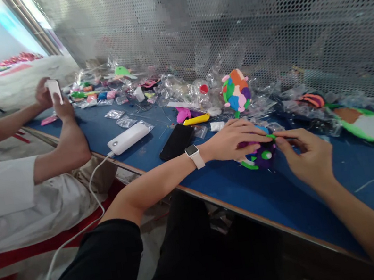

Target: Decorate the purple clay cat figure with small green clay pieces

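Observation:
My left hand (233,139), with a watch on its wrist, lies over a dark purple modelling-clay figure (265,158) with green, white and blue bits, and steadies it on the blue table. Its fingers reach across the top and hide much of the figure. From the right, my right hand (306,153) pinches a small green clay piece (271,137) at the figure's upper edge between thumb and forefinger. Just behind stands a patchwork clay shape (236,91) in orange, green, blue and pink.
A black phone (176,141), a white power bank (129,137) with a cable and a yellow-handled tool (197,119) lie to the left. Plastic packets (178,89) line the perforated metal panel (224,19). Another clay piece (367,124) sits right. A co-worker holds a phone (55,90).

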The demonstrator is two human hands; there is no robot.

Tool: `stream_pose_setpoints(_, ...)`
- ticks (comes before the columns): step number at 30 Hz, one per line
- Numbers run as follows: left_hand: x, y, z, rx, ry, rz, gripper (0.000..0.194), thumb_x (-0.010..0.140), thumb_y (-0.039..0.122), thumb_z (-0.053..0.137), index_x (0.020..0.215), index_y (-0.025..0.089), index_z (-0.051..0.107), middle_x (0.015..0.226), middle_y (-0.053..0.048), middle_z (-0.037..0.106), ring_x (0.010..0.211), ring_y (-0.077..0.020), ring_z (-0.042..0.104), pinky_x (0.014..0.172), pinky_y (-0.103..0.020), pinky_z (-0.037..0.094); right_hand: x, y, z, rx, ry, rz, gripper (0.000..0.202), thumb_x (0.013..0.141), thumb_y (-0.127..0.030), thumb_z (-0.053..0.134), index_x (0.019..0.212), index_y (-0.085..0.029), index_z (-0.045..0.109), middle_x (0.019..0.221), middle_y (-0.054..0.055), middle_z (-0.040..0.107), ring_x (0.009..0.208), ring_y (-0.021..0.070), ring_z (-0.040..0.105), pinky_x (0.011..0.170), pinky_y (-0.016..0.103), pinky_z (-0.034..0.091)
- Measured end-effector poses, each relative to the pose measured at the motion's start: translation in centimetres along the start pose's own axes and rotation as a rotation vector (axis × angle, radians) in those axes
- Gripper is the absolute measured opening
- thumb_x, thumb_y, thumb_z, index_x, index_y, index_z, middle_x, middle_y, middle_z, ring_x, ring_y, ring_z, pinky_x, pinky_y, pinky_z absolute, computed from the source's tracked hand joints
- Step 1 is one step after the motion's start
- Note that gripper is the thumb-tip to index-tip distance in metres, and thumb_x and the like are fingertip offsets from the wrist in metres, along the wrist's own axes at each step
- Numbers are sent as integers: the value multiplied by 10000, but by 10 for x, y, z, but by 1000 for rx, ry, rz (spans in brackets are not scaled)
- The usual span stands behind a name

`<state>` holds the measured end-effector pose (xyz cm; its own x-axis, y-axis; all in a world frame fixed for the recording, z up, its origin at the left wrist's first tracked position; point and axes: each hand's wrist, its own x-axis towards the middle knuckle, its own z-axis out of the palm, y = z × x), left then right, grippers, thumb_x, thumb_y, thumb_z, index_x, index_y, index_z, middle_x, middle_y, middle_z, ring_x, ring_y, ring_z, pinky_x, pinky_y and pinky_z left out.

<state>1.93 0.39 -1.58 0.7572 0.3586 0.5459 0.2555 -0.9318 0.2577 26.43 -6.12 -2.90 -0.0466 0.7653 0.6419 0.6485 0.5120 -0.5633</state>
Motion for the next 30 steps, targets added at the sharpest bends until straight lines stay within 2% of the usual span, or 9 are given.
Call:
stream_pose_setpoints(4, 0, -2, 1, 10, 7, 26, 336, 1090, 310, 543, 1361, 321, 741, 1408, -39, 736, 1338, -215, 630, 1229, -437, 439, 1, -1, 0, -19, -15, 1, 268, 1013, -425, 646, 1108, -235, 808, 1035, 66, 823, 886, 225, 773, 826, 356, 610)
stream_pose_setpoints(7, 1, -5, 0, 13, 100, 14, 323, 1098, 290, 518, 1313, 302, 758, 1352, -35, 763, 1301, -200, 651, 1191, -424, 466, 6, 3, -5, -51, -37, -21, 322, 1043, -407, 584, 1220, -224, 781, 1092, 86, 825, 957, 237, 781, 864, 364, 609)
stream_pose_setpoints(12, 0, -18, -14, 131, 259, -271, 318, 1111, 299, 473, 1200, 243, 773, 1217, -57, 789, 1182, -216, 672, 1093, -439, 502, 22, 32, -27, -347, -171, -133, 294, 996, -405, 600, 1082, -207, 801, 1111, 118, 817, 1045, 307, 748, 964, 448, 577)
stream_pose_setpoints(14, -4, -28, -22, 238, 216, -422, 260, 1073, 275, 533, 1120, 230, 784, 1204, -51, 782, 1167, -245, 654, 1079, -466, 491, 27, 47, -38, -380, -207, -115, 323, 983, -438, 597, 1041, -198, 805, 1106, 135, 816, 1068, 326, 738, 995, 474, 564)
stream_pose_setpoints(17, -10, -46, -32, 357, 86, -586, 212, 998, 198, 578, 995, 210, 790, 1169, -60, 774, 1194, -290, 631, 1084, -503, 461, 30, 65, -51, -369, -352, -45, 387, 957, -509, 594, 1069, -206, 808, 1128, 142, 810, 1080, 338, 732, 1008, 510, 555)
stream_pose_setpoints(20, -15, -59, -35, 367, -7, -604, 214, 977, 184, 568, 1019, 190, 777, 1146, -86, 760, 1166, -280, 634, 1068, -474, 479, 31, 72, -56, -322, -467, -18, 423, 935, -556, 614, 1082, -212, 811, 1141, 150, 806, 1097, 345, 727, 1035, 535, 532)
stream_pose_setpoints(23, -16, -61, -33, 334, -70, -570, 206, 975, 221, 594, 1076, 176, 767, 1130, -92, 750, 1130, -264, 649, 1068, -444, 496, 31, 70, -57, -294, -491, 17, 408, 928, -559, 650, 1098, -224, 809, 1151, 144, 808, 1063, 319, 724, 929, 471, 550)
stream_pose_setpoints(27, -16, -56, -31, 310, -124, -569, 269, 978, 265, 600, 1192, 177, 738, 1245, -103, 744, 1214, -288, 647, 1100, -453, 493, 33, 57, -67, -201, -643, 94, 385, 896, -594, 699, 992, -239, 813, 902, 79, 806, 792, 231, 717, 697, 362, 537)
stream_pose_setpoints(30, -17, -54, -32, 312, -153, -593, 370, 961, 291, 625, 1305, 170, 688, 1347, -122, 714, 1258, -305, 639, 1114, -457, 490, 32, 48, -76, -154, -782, 126, 397, 802, -619, 804, 959, -254, 816, 784, 32, 762, 677, 197, 687, 611, 326, 530)
